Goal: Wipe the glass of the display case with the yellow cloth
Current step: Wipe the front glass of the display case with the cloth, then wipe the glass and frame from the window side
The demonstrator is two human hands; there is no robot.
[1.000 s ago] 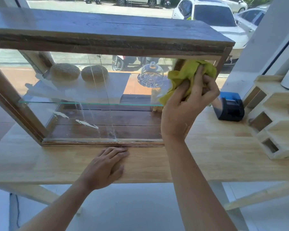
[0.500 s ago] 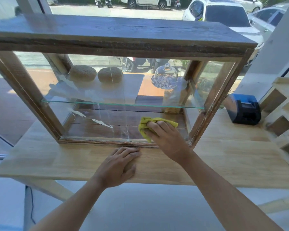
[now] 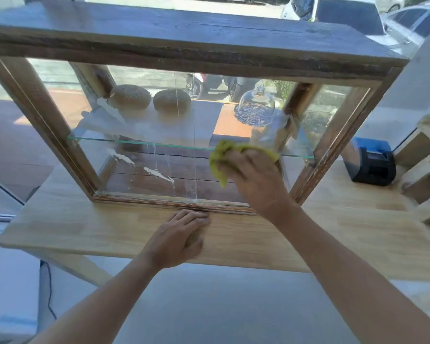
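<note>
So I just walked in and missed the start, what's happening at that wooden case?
A person is cleaning the front glass of the wooden display case. The right hand presses a yellow cloth against the pane's lower right part, near the glass shelf's level. The left hand lies flat on the table, just in front of the case. White streaks show on the left part of the glass.

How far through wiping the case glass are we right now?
Done: nothing looks clearly finished. In hand: the right hand presses the yellow cloth on the front glass right of centre, at shelf height, while the left hand rests flat on the table. Left: white smears and drip streaks still mark the left and middle of the pane.
</note>
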